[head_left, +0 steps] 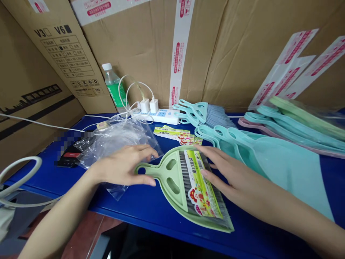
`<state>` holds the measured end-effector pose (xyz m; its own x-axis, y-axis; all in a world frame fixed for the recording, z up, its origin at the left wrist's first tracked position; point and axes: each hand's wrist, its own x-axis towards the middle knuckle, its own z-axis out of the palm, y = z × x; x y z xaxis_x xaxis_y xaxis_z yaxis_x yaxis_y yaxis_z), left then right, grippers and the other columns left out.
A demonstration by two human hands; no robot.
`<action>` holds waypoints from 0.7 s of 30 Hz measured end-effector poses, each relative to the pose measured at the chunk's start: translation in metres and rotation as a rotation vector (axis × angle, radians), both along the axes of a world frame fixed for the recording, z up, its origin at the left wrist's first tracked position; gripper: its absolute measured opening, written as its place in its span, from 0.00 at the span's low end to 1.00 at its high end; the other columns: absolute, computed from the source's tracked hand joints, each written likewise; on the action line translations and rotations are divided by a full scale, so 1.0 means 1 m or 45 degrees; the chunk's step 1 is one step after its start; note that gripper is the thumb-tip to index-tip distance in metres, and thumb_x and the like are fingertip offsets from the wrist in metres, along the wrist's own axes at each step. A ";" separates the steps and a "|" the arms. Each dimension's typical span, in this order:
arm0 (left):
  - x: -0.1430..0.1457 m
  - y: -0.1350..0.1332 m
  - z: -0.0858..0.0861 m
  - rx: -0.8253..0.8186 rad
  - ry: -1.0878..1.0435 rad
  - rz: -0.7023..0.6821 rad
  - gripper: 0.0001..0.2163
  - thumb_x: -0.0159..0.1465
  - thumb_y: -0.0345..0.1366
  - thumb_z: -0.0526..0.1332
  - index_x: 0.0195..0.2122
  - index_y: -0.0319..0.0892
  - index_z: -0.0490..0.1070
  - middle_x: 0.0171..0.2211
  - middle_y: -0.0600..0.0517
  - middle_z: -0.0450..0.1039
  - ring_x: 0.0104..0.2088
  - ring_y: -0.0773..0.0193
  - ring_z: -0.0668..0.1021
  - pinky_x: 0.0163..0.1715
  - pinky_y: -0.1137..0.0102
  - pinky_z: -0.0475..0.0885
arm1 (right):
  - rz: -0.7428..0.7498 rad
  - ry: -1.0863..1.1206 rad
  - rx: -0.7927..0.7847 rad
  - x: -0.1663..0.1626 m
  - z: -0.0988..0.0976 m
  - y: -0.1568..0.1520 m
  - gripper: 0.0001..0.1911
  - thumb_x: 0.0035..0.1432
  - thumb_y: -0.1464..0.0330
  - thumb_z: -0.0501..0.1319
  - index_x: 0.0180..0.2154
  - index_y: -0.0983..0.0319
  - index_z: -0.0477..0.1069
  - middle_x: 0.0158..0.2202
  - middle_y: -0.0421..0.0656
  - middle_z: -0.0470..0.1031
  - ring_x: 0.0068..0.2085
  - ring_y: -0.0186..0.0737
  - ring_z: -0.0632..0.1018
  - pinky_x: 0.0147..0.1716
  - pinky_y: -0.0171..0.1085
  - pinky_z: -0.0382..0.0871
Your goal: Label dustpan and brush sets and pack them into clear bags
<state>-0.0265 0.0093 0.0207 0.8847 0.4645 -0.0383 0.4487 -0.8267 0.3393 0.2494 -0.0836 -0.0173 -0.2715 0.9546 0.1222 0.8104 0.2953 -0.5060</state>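
A green dustpan with a brush nested in it (172, 180) lies near the front edge of the blue table (151, 207), and a printed paper label (201, 183) sits across the bristles. My left hand (122, 165) rests at the dustpan's handle end, fingers curled lightly over the handle and over a pile of clear plastic bags (118, 140). My right hand (223, 169) lies flat with its fingers stretched out, fingertips touching the label and the bristles.
Teal dustpans (269, 158) are stacked at the right, with teal brushes (202, 113) behind them and more pans (296, 122) in plastic. Loose labels (175, 135), a power strip with chargers (159, 115), a water bottle (114, 88) and cardboard boxes (229, 50) line the back.
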 end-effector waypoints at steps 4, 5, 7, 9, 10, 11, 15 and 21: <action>0.005 -0.005 -0.012 0.017 0.120 0.003 0.19 0.63 0.48 0.64 0.48 0.40 0.65 0.35 0.49 0.76 0.31 0.57 0.78 0.32 0.66 0.69 | -0.004 0.042 -0.024 0.003 -0.002 0.000 0.31 0.67 0.56 0.47 0.68 0.58 0.52 0.67 0.52 0.61 0.65 0.57 0.65 0.58 0.61 0.66; 0.006 -0.005 -0.013 0.018 0.135 -0.015 0.14 0.65 0.45 0.61 0.45 0.41 0.66 0.32 0.50 0.75 0.29 0.59 0.77 0.31 0.67 0.68 | -0.004 0.054 -0.039 0.005 -0.004 0.001 0.31 0.67 0.56 0.47 0.68 0.58 0.51 0.67 0.52 0.60 0.65 0.57 0.64 0.58 0.60 0.66; 0.007 -0.004 -0.012 0.005 0.130 -0.045 0.09 0.67 0.42 0.56 0.40 0.42 0.65 0.29 0.52 0.73 0.28 0.60 0.76 0.30 0.68 0.66 | -0.012 0.091 -0.062 0.007 -0.007 0.001 0.32 0.67 0.55 0.48 0.69 0.56 0.49 0.69 0.50 0.57 0.65 0.57 0.64 0.58 0.60 0.66; 0.006 -0.002 -0.009 -0.014 0.106 -0.045 0.08 0.67 0.42 0.55 0.38 0.43 0.64 0.29 0.52 0.72 0.28 0.61 0.74 0.30 0.68 0.66 | -0.027 0.140 -0.071 0.009 -0.010 0.002 0.33 0.67 0.54 0.48 0.70 0.53 0.45 0.70 0.49 0.54 0.65 0.58 0.64 0.57 0.61 0.66; 0.005 0.000 -0.007 -0.019 0.093 -0.032 0.08 0.67 0.42 0.55 0.38 0.43 0.64 0.29 0.52 0.72 0.28 0.62 0.74 0.30 0.68 0.66 | -0.040 0.167 -0.072 0.010 -0.011 0.002 0.34 0.67 0.53 0.48 0.70 0.52 0.43 0.71 0.49 0.52 0.65 0.59 0.64 0.57 0.61 0.66; 0.004 0.001 -0.005 -0.027 0.085 -0.017 0.08 0.67 0.42 0.55 0.38 0.43 0.64 0.29 0.53 0.71 0.28 0.62 0.74 0.30 0.68 0.66 | -0.057 0.199 -0.080 0.010 -0.011 0.003 0.36 0.67 0.52 0.48 0.71 0.51 0.41 0.72 0.48 0.50 0.65 0.59 0.64 0.57 0.61 0.66; 0.000 0.005 0.002 -0.086 0.068 0.024 0.09 0.67 0.43 0.55 0.38 0.43 0.63 0.29 0.54 0.70 0.27 0.63 0.73 0.29 0.69 0.65 | -0.109 0.417 -0.201 0.007 -0.006 0.006 0.44 0.65 0.49 0.49 0.71 0.53 0.28 0.73 0.50 0.44 0.66 0.59 0.62 0.56 0.58 0.68; 0.001 0.003 0.005 -0.089 0.032 0.060 0.09 0.67 0.43 0.55 0.37 0.43 0.63 0.27 0.56 0.69 0.26 0.65 0.71 0.28 0.70 0.64 | -0.026 0.890 -0.449 0.000 -0.001 0.012 0.47 0.66 0.56 0.51 0.68 0.51 0.14 0.67 0.51 0.61 0.57 0.53 0.75 0.49 0.54 0.76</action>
